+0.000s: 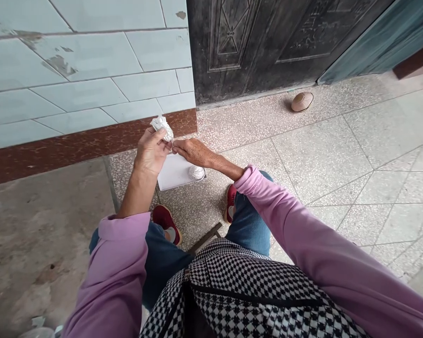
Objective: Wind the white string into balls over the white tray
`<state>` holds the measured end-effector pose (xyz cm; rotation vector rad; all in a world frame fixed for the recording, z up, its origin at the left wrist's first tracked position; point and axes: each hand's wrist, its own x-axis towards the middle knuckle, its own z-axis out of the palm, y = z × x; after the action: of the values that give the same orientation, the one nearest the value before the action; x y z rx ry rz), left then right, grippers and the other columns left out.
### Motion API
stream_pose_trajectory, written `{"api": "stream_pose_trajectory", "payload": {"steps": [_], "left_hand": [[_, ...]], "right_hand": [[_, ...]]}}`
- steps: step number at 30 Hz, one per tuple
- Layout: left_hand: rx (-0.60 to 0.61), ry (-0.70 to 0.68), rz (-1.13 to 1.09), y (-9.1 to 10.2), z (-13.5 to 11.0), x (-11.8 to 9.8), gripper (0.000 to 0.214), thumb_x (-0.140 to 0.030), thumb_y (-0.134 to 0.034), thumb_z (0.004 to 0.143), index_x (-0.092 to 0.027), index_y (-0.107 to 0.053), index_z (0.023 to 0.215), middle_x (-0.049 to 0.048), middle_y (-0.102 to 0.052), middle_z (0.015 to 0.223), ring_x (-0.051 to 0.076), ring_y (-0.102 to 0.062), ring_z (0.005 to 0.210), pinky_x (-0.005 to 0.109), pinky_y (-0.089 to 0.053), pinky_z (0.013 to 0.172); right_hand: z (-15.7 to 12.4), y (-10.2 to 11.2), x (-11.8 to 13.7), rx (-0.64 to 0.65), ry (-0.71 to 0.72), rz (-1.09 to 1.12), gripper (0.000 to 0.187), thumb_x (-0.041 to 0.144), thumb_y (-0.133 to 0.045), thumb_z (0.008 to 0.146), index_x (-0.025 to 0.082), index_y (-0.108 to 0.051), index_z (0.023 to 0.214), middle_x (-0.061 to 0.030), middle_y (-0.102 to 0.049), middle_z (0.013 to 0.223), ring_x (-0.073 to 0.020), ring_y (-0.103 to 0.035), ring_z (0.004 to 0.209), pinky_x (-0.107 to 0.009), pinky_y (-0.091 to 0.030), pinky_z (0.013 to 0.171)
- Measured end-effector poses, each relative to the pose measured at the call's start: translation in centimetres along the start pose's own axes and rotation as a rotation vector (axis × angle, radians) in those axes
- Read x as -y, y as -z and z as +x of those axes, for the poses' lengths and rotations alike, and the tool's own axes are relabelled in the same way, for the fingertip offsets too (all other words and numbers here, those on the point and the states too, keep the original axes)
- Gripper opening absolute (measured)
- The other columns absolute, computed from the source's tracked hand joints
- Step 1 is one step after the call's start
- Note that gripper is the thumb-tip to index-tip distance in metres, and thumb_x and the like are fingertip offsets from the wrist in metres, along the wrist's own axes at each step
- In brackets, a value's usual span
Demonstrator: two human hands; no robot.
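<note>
My left hand [151,149] is closed around a crumpled white piece [163,127], which sticks up above the thumb and fingers; it could be knitted work or thin plastic, I cannot tell which. Close against its lower edge, my right hand [193,151] has its fingers pinched together, and what lies between them is too small to make out. Below both hands a shallow white box [171,172] rests on the floor. A ball of white yarn [196,172] sits at its right end, partly under my right wrist.
Behind the hands stands a tiled wall [91,56] with a brown base strip, beside a dark panelled door [254,42]. A tan rounded object [302,101] lies on the speckled floor near the door. My red shoes [166,221] flank the box, and a wooden bar [206,238] shows between my legs.
</note>
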<state>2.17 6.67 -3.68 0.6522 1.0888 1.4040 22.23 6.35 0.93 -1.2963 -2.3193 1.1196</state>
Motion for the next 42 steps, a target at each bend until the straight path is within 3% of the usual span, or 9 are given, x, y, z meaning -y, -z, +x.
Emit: {"api": "stream_pose_trajectory", "payload": {"steps": [6,11,14,18,22,26,29,36,42], "left_hand": [[-0.058,0.069,0.019,-0.3,-0.2,-0.8,0.046,-0.043,-0.122,0.076,-0.033,-0.082,0.097,0.0069,-0.088,0.109,0.031,-0.084,0.108,0.039,-0.067,0.074],[-0.012,0.011,0.079,0.3,0.2,-0.8,0.046,-0.047,-0.119,0.078,-0.031,-0.079,0.093,0.0096,-0.091,0.120,0.032,-0.084,0.107,0.041,-0.068,0.073],[-0.044,-0.063,0.155,0.2,0.3,-0.6,0.046,-0.039,-0.115,0.081,-0.028,-0.074,0.100,0.0061,-0.091,0.118,0.028,-0.085,0.108,0.035,-0.065,0.076],[-0.139,-0.158,0.349,-0.5,0.2,-0.5,0.048,-0.023,-0.110,0.077,-0.024,-0.069,0.102,0.0022,-0.086,0.097,0.021,-0.078,0.088,0.029,-0.057,0.072],[0.051,-0.119,0.427,-0.9,-0.8,-0.8,0.044,-0.024,-0.111,0.074,-0.023,-0.077,0.102,0.0040,-0.085,0.095,0.022,-0.079,0.084,0.030,-0.063,0.074],[0.298,0.029,0.388,-0.8,-2.1,-1.5,0.047,-0.048,-0.113,0.087,-0.023,-0.084,0.116,0.0083,-0.085,0.102,0.024,-0.081,0.083,0.034,-0.069,0.073],[0.380,0.111,0.310,-0.8,-2.7,-2.2,0.058,-0.057,-0.117,0.087,-0.019,-0.086,0.118,0.0113,-0.083,0.098,0.024,-0.077,0.079,0.036,-0.067,0.070],[0.276,0.136,0.155,-1.7,-3.2,-3.2,0.030,-0.023,-0.108,0.092,-0.017,-0.088,0.113,0.0083,-0.083,0.096,0.019,-0.073,0.077,0.033,-0.066,0.071],[0.165,0.056,0.074,-2.0,-3.0,-2.6,0.035,-0.027,-0.114,0.083,-0.022,-0.085,0.103,0.0095,-0.086,0.102,0.021,-0.081,0.083,0.030,-0.067,0.072]], "right_hand": [[-0.2,0.8,0.6,0.034,-0.037,-0.095,0.037,0.017,-0.068,0.135,0.025,-0.076,0.100,-0.0122,-0.087,0.109,-0.0297,-0.076,0.111,-0.040,-0.050,0.104],[-0.4,1.3,1.1,0.019,-0.069,-0.082,0.043,0.011,-0.076,0.129,0.026,-0.070,0.090,-0.0091,-0.081,0.094,-0.0284,-0.073,0.103,-0.039,-0.050,0.098],[-1.2,1.9,1.7,0.054,-0.021,-0.011,0.043,0.011,-0.073,0.130,0.026,-0.072,0.089,-0.0073,-0.082,0.097,-0.0263,-0.073,0.103,-0.037,-0.054,0.102],[-1.7,2.7,1.5,0.131,0.068,0.129,0.041,0.015,-0.069,0.132,0.025,-0.076,0.094,-0.0052,-0.083,0.100,-0.0235,-0.072,0.102,-0.035,-0.058,0.105],[-0.4,3.9,-1.0,-0.049,0.177,0.249,0.044,0.027,-0.069,0.137,0.023,-0.071,0.094,-0.0022,-0.073,0.093,-0.0199,-0.065,0.094,-0.033,-0.057,0.099],[1.0,5.5,-3.8,-0.231,0.182,0.300,0.054,0.040,-0.073,0.139,0.025,-0.062,0.089,-0.0011,-0.069,0.087,-0.0184,-0.062,0.091,-0.032,-0.057,0.092],[1.0,6.2,-4.5,-0.275,0.165,0.340,0.052,0.040,-0.074,0.137,0.026,-0.064,0.089,-0.0023,-0.074,0.088,-0.0196,-0.067,0.094,-0.032,-0.060,0.092],[0.2,5.4,-2.9,-0.205,0.100,0.275,0.056,0.039,-0.058,0.144,0.024,-0.061,0.090,-0.0059,-0.079,0.101,-0.0184,-0.068,0.101,-0.033,-0.056,0.100],[0.4,2.2,-1.0,-0.054,0.035,0.008,0.034,0.020,-0.057,0.139,0.021,-0.071,0.108,-0.0110,-0.086,0.120,-0.0253,-0.076,0.113,-0.036,-0.054,0.108]]}}
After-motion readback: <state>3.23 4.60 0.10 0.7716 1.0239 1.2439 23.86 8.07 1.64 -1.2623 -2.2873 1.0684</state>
